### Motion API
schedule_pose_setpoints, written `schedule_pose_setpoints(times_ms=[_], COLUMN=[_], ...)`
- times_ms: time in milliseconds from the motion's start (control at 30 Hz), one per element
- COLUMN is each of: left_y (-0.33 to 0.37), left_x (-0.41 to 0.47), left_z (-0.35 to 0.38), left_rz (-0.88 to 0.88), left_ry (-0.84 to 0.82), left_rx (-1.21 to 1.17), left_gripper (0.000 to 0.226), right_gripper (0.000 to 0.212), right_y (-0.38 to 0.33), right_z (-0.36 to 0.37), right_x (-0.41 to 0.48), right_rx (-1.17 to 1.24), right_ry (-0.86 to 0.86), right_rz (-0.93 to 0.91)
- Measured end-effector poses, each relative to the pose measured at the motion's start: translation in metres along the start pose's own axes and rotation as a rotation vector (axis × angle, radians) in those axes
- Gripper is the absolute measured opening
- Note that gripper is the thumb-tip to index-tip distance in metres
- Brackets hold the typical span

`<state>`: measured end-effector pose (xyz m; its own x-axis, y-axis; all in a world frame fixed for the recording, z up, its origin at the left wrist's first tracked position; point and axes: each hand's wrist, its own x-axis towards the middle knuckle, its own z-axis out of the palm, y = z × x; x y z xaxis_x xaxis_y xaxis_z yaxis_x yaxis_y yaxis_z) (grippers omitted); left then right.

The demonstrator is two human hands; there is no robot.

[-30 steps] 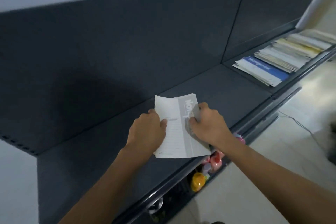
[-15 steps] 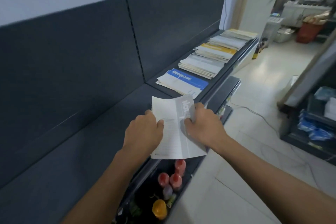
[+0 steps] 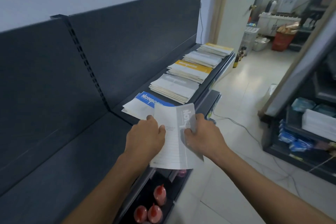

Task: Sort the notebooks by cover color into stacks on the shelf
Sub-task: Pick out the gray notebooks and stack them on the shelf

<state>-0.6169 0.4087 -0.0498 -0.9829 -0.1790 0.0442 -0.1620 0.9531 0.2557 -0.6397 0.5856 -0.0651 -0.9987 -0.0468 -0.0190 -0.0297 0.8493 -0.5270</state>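
I hold a grey-and-white notebook (image 3: pixel 173 138) with both hands above the front edge of the dark shelf (image 3: pixel 69 160). My left hand (image 3: pixel 145 136) grips its left edge and my right hand (image 3: pixel 201 136) grips its grey right side. Further along the shelf lie a blue-covered stack (image 3: pixel 145 102), a grey-covered stack (image 3: pixel 174 87), a yellow-covered stack (image 3: pixel 190 69), another grey stack (image 3: pixel 203 58) and a far yellow-topped stack (image 3: pixel 216 49). The held notebook hides part of the blue stack.
A lower shelf holds red squeeze bottles (image 3: pixel 154 203). A cable (image 3: pixel 241 127) runs over the tiled floor. On the right stands another rack with blue packages (image 3: pixel 292 138). A doorway opens onto a back room with a red bin (image 3: pixel 281 42).
The view has swung right along the shelf, bringing the notebook stacks closer. Both hands have kept the same grip on the grey notebook, now near the blue stack.
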Motion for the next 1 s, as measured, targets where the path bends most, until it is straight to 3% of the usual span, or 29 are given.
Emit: schedule_pose_setpoints(times_ms=[267, 500, 1000], left_y=[0.05, 0.092, 0.187], left_x=[0.095, 0.154, 0.24], left_z=[0.016, 0.033, 0.057], left_rz=[0.123, 0.147, -0.1], left_ry=[0.046, 0.007, 0.054], left_rx=[0.003, -0.001, -0.077], left_gripper=[0.033, 0.035, 0.031], right_gripper=[0.02, 0.021, 0.029], right_y=[0.021, 0.058, 0.131], right_z=[-0.026, -0.049, -0.101], right_x=[0.081, 0.141, 0.277], right_rx=[-0.012, 0.0, 0.074], right_ry=[0.089, 0.046, -0.141], right_rz=[0.047, 0.095, -0.083])
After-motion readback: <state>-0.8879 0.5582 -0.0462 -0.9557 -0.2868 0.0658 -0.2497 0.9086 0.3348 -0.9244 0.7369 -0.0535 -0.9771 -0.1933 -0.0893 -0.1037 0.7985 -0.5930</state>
